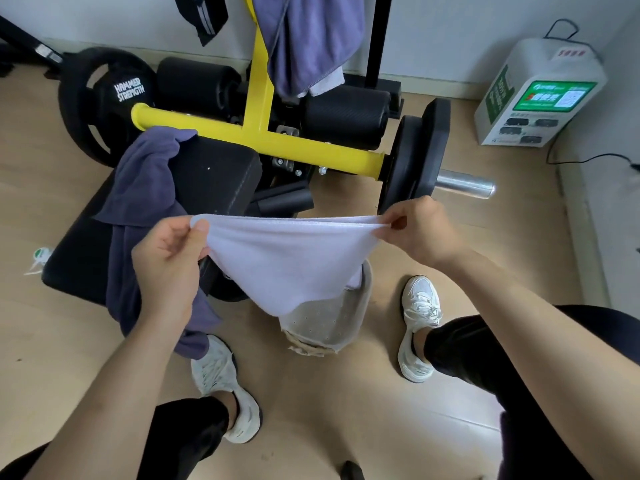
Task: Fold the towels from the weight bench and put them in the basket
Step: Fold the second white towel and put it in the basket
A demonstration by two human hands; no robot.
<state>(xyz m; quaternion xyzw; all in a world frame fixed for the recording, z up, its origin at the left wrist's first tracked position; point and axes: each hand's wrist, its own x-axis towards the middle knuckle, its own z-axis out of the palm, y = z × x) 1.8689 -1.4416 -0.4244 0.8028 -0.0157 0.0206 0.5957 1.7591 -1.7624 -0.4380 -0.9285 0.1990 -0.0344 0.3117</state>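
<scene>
Hanging white towel [287,258] hides basket [325,327], prob. empty; purple towel [145,188] on bench [214,171].

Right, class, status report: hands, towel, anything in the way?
Left hand and right hand pinch white towel, stretched above basket. Two purple towels wait: bench, frame. Nothing blocks basket.

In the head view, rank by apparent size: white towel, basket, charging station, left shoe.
1. white towel, nearest the camera, so inflated
2. charging station
3. basket, partly hidden by the towel
4. left shoe
</scene>
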